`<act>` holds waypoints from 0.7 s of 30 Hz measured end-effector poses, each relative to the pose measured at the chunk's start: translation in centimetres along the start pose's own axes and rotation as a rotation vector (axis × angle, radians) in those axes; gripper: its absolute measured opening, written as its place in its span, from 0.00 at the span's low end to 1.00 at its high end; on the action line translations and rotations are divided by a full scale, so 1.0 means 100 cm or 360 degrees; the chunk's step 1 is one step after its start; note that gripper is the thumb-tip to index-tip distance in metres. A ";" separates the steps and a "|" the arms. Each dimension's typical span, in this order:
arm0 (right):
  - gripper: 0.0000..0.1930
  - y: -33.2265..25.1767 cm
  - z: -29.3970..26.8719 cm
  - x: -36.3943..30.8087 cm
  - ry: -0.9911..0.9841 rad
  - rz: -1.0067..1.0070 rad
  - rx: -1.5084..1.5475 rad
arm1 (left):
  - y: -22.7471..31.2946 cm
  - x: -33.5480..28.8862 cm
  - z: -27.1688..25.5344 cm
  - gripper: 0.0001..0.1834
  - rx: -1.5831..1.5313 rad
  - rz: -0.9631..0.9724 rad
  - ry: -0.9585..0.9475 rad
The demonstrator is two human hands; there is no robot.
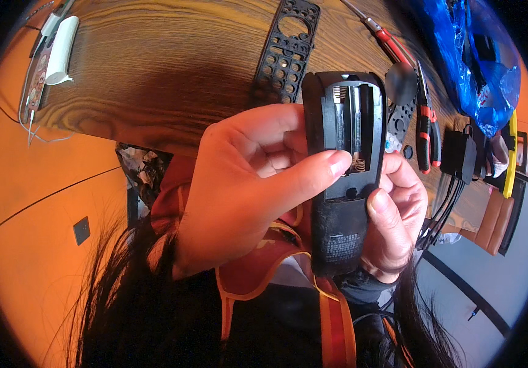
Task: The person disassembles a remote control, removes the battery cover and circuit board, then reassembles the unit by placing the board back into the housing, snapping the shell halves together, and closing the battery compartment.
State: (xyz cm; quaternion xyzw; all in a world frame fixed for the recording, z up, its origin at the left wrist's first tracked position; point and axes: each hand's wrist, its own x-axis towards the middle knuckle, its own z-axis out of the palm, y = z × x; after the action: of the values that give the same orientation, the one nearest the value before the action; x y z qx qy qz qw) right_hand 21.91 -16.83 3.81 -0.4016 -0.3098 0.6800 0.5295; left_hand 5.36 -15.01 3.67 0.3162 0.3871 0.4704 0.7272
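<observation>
A black remote control (341,221) is held upright over the table's near edge, its back facing me and its battery compartment (354,122) uncovered. Coil springs show at the top and bottom of the slots, and I see no battery in them. My left hand (239,178) grips the remote's left side, with the thumb tip resting by the lower spring and the other fingers partly behind. On the right side, my right hand (395,214) holds the remote between a bent thumb and curled fingers.
On the wooden table (153,55) lie a black perforated plate (285,61), a red-handled screwdriver (392,46), red-and-black pliers (424,126) and a black box with cables (460,153). A blue plastic bag (460,55) sits at far right, a white device (63,49) at far left.
</observation>
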 end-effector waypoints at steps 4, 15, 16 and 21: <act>0.12 -0.003 0.001 -0.001 -0.0024 0.0088 0.0050 | -0.001 0.001 0.000 0.14 -0.0075 -0.0061 0.0026; 0.12 0.001 -0.001 0.002 0.0014 -0.0180 -0.0143 | -0.011 0.003 0.000 0.22 -0.0235 0.0034 -0.0069; 0.12 0.000 -0.001 0.002 0.0038 -0.0242 -0.0173 | -0.013 0.002 0.000 0.24 -0.0354 0.0026 -0.0077; 0.12 0.000 -0.006 0.011 0.0096 -0.0390 -0.0153 | -0.018 -0.002 -0.003 0.31 -0.0254 -0.0135 -0.0235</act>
State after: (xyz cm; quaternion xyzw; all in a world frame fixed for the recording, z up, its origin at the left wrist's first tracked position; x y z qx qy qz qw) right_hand 22.31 -15.76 3.32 -0.4059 -0.3728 0.5822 0.5978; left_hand 5.89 -15.79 2.07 0.2744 0.3068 0.4440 0.7959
